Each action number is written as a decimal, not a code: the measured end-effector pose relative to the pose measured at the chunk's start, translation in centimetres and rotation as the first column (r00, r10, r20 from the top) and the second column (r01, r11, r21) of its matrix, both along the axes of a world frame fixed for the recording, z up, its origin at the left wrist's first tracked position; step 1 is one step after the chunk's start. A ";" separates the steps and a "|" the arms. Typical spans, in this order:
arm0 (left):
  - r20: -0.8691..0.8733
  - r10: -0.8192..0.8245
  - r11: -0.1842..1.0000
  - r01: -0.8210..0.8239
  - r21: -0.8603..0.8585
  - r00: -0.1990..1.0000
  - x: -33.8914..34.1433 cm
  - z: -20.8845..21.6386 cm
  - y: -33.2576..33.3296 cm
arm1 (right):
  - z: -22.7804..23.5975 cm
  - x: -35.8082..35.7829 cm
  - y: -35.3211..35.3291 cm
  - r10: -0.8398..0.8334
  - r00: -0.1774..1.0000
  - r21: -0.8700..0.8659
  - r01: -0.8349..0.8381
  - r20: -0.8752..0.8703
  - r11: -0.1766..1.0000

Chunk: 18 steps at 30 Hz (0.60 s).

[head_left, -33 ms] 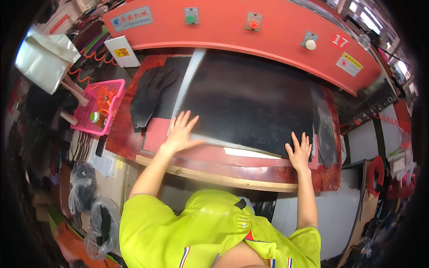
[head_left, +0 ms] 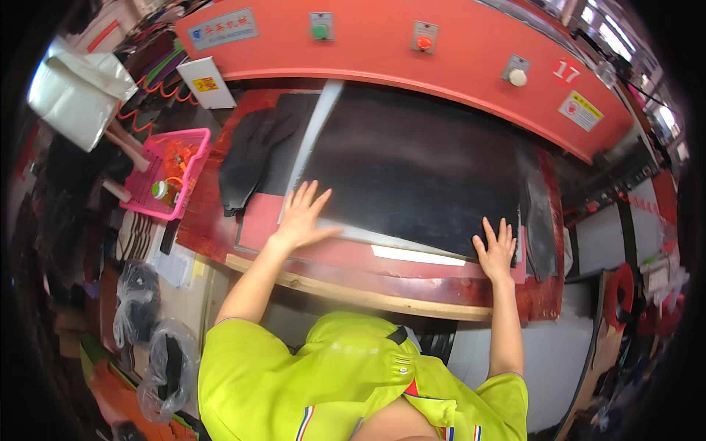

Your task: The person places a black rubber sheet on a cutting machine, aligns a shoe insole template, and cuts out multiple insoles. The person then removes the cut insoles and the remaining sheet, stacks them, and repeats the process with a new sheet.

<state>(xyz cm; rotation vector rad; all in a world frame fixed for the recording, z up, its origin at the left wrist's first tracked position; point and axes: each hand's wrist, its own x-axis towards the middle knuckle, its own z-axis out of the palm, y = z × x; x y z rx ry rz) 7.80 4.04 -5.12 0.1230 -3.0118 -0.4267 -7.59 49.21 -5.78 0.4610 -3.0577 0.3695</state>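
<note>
A large black sheet lies flat on the red worktable, over a pale board whose edge shows at the left and front. My left hand rests with spread fingers at the sheet's near left corner. At its near right corner my right hand lies flat, fingers apart. Neither hand grips anything. A pair of black gloves lies to the left, over a smaller dark sheet. Beyond the right hand is a narrow dark piece of material.
A red machine beam with a green button, a red button and a pale knob spans the far side. At left stand a pink basket with a small jar and a white panel. A wooden strip edges the table's front.
</note>
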 end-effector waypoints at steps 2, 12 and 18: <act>-0.093 0.022 0.998 -0.028 -0.059 0.995 -1.0 -0.8 0.1 | -0.3 -2.1 -0.8 0.019 0.998 0.046 -0.016 -0.059 0.999; -0.185 0.163 0.975 -0.186 -0.118 0.969 -0.3 -1.4 1.5 | -1.3 -2.3 -2.1 0.120 0.969 0.075 -0.106 -0.214 0.992; -0.122 0.157 0.979 -0.171 -0.115 0.980 -0.3 -1.4 1.4 | 0.8 -3.3 5.7 0.111 0.983 -0.622 -0.179 -0.147 0.762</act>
